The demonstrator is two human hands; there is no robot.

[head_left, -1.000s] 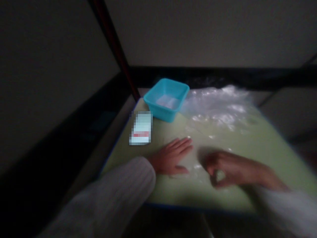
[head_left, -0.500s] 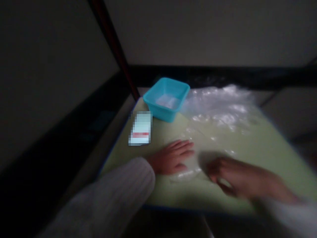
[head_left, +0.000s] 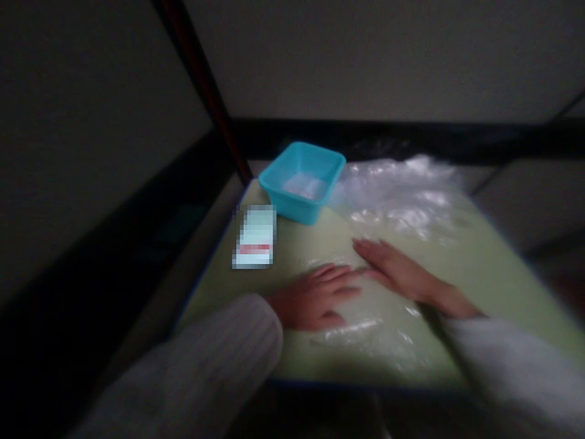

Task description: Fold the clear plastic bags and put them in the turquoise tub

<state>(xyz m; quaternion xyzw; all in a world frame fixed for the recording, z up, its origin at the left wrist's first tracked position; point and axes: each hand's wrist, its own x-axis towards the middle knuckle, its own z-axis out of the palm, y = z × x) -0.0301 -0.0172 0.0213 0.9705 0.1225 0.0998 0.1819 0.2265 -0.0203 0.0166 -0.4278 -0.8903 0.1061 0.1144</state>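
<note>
A clear plastic bag [head_left: 356, 329] lies flat on the yellow-green tabletop [head_left: 301, 360] under my hands. My left hand [head_left: 315, 299] rests palm down on its left part, fingers outstretched. Palm down as well, my right hand [head_left: 395, 268] lies at the bag's far side with its fingers stretched out toward the left. The fingertips of the left hand come close to the right hand; whether they touch I cannot tell. Both hands hold nothing. The bag's outline is hard to make out in the dim light.
At the back left stands a turquoise plastic basin [head_left: 297, 207] with something whitish inside. A heap of clear plastic bags [head_left: 402, 189] lies to its right. Left of my hands is a blurred-out phone-like rectangle [head_left: 256, 235]. Walls close in behind and left.
My right hand has moved from the near right, where its fingers were curled, up and left to the far side of the bag, and is now flattened. My left hand has barely moved.
</note>
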